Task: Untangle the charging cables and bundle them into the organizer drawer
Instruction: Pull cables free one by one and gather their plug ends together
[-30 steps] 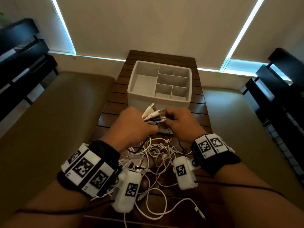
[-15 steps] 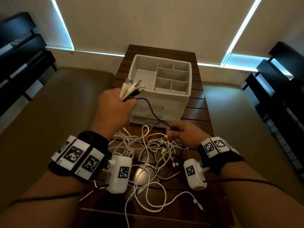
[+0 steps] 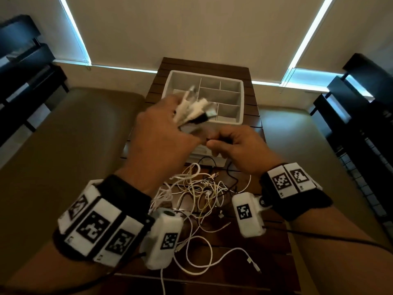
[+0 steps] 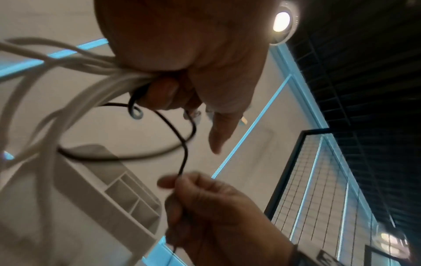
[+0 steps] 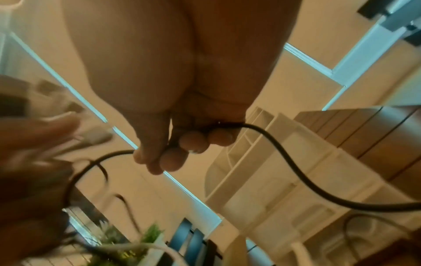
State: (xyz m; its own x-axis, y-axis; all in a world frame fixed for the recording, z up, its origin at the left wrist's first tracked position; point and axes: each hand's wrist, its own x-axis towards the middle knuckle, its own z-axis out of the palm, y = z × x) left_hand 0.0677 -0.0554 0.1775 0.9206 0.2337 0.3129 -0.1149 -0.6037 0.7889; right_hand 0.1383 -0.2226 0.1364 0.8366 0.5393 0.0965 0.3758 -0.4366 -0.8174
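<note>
My left hand (image 3: 168, 133) is raised in front of the white organizer (image 3: 240, 103) and grips a bunch of cable ends (image 3: 195, 109), mostly white with one black plug. In the left wrist view the white cords (image 4: 75, 79) trail from that fist. My right hand (image 3: 236, 147) is close beside it and pinches the black cable (image 4: 182, 156) between thumb and fingers; the black cable (image 5: 296, 171) curves away under it. A tangle of white cables (image 3: 197, 194) lies on the dark wooden table (image 3: 251, 250) below both hands.
The organizer has an open divided top tray (image 3: 221, 92) and drawers below, partly hidden by my hands. Tan cushions (image 3: 70, 133) flank the narrow table. Dark slatted furniture (image 3: 361, 107) stands at both sides.
My left hand swung right with the cable ends, from the organizer's left side to its front. My right hand rose off the tangle with the black cable and met the left.
</note>
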